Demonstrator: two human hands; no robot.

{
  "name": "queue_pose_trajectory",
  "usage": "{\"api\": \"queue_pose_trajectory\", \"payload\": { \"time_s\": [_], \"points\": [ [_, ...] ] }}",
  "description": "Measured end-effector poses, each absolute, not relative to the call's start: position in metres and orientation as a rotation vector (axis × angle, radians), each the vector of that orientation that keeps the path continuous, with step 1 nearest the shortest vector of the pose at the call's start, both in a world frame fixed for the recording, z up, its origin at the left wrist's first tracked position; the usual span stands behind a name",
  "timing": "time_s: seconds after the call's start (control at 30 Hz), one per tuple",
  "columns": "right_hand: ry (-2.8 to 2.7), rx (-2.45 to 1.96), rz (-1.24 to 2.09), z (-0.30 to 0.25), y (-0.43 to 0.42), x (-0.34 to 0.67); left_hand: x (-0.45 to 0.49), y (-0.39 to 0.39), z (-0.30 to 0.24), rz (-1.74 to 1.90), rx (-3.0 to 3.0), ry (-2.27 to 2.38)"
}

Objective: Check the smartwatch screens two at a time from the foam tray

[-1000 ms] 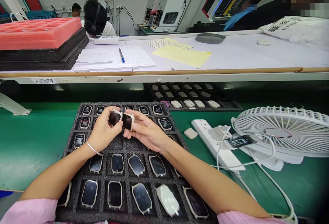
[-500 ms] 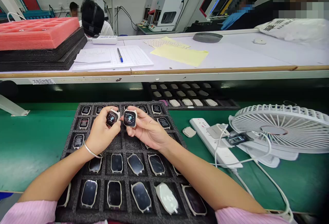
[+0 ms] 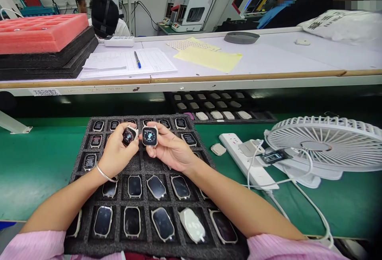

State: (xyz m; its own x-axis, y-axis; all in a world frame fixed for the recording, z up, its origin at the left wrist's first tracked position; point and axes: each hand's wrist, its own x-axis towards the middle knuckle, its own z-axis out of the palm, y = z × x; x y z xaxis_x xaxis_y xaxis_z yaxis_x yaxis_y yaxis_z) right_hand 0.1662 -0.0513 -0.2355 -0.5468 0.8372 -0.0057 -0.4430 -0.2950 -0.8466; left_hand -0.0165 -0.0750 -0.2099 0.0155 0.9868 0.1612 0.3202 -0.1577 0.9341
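Note:
My left hand (image 3: 117,152) is closed around a smartwatch body (image 3: 129,135) without a strap, its lit face turned up and tilted. In my right hand (image 3: 171,146) a second smartwatch body (image 3: 149,136) is pinched, its lit dial facing me. The two watches are side by side, close together, above a black foam tray (image 3: 117,212). Several more watch bodies sit in the tray's compartments. Those in the far rows show lit text, while the nearer ones, such as this watch (image 3: 132,221), have dark screens. One white watch (image 3: 192,225) lies face down. My hands hide some middle compartments.
On the green bench at right are a power strip (image 3: 235,148), a white fan (image 3: 325,144), cables and a loose white piece (image 3: 218,149). Another tray (image 3: 262,115) of watch bodies lies under the shelf (image 3: 268,61). Red foam (image 3: 41,33) is stacked at left. People sit beyond.
The watch in my left hand has tilted a little. Both hands keep their hold, and the whole view has shifted slightly.

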Motion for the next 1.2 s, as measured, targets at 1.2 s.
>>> {"api": "queue_pose_trajectory", "payload": {
  "time_s": [1.2],
  "points": [
    [-0.856, -0.476, 2.088, -0.2419, -0.0514, 0.1622, -0.014, -0.0724, -0.2114, 1.137, 1.569, 1.481]
  ]
}}
